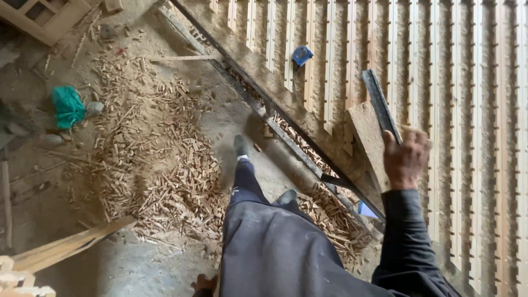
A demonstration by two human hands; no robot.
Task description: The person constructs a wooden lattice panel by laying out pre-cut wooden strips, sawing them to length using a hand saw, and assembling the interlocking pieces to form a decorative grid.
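A: Nearest, the left hand [204, 284] is cut off at the bottom edge; whether it's open, I cannot tell.

B: The right hand [406, 159] is closed around a dark metal square [379, 104] over a wood offcut [367, 137] on the worktop [335, 71].

A: It might slip off the slats [330, 82]. The far blue tape measure [301, 54] sits near the edge.
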